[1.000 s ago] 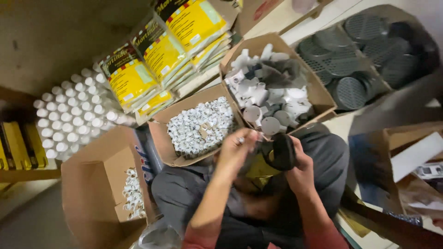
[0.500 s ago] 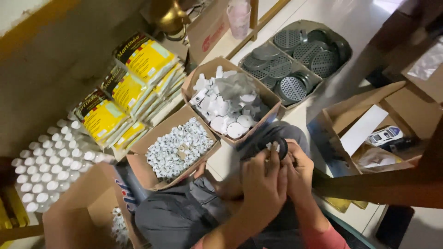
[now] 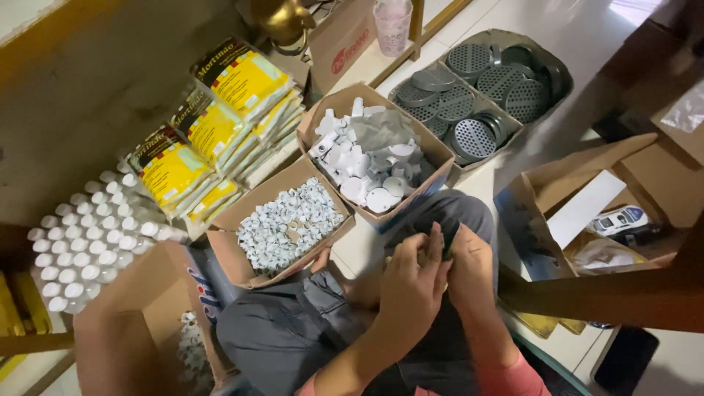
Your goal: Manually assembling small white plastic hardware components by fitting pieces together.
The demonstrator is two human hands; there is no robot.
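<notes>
Together, the left hand (image 3: 411,282) and right hand (image 3: 469,275) meet over the lap, fingers pressed around a small dark part (image 3: 447,246) pinched between them; just ahead stands a box of small white caps (image 3: 286,224); beside it, a box of bigger white fittings (image 3: 370,158); farther off, a tray of grey perforated discs (image 3: 477,95).

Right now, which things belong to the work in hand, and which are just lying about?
In hand: left hand and right hand on a small dark part; box of white plastic fittings; box of small white caps.
Lying about: yellow packets; grey perforated discs; pink cup.
</notes>
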